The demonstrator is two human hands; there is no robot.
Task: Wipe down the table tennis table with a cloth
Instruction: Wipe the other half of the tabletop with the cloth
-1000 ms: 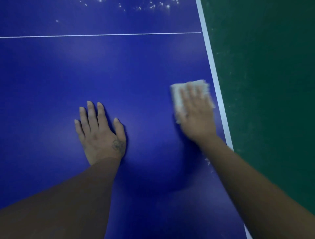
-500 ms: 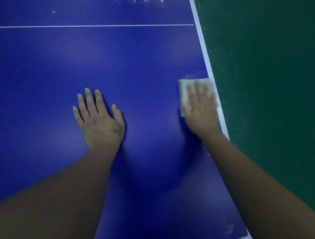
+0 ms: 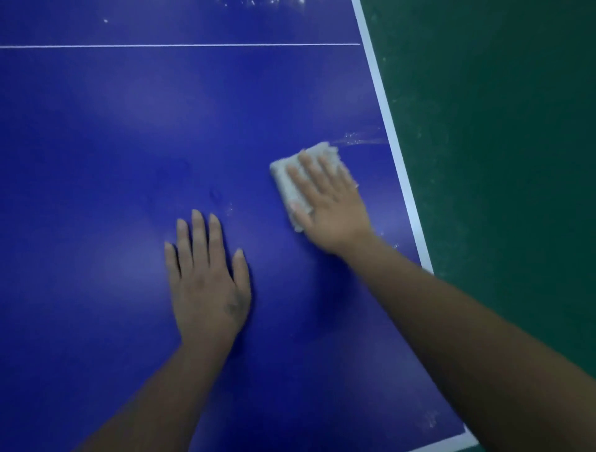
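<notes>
The blue table tennis table (image 3: 113, 135) fills most of the view, with a white edge stripe (image 3: 392, 135) down its right side. My right hand (image 3: 329, 200) presses flat, fingers straight, on a folded white cloth (image 3: 288, 182) lying on the table a short way in from that stripe. My left hand (image 3: 206, 284) rests flat on the bare blue surface, fingers spread, to the lower left of the cloth. A faint wet streak (image 3: 361, 140) runs from the cloth's top corner towards the edge stripe.
A thin white line (image 3: 177, 45) crosses the table near the top. White specks (image 3: 258, 3) dot the surface beyond it. Dark green floor (image 3: 500, 145) lies to the right of the table. The table's near corner (image 3: 464, 442) shows at the bottom right.
My right hand has slid the cloth leftwards, away from the white edge stripe, leaving a wet streak behind. My left hand stays flat on the table.
</notes>
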